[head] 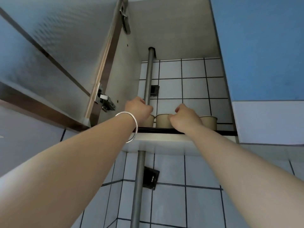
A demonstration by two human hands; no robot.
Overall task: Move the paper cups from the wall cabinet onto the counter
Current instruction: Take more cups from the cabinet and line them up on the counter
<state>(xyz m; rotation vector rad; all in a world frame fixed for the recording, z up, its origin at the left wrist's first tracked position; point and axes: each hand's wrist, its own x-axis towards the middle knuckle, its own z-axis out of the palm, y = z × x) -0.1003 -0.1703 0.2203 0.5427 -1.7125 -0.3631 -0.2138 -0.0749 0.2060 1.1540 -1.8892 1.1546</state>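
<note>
Beige paper cups are sitting at the shelf edge, left hand and right hand curling on them, grip closure unclear.

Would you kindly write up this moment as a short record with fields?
place: open wall cabinet, door swung left
cups: three paper cups on the shelf: left cup, middle cup, right cup
left hand: at the left cup, bangle on the wrist; grip hidden
right hand: at the middle cup's rim; grip unclear
other: pipe against the tiled back wall
counter: not in view
</note>
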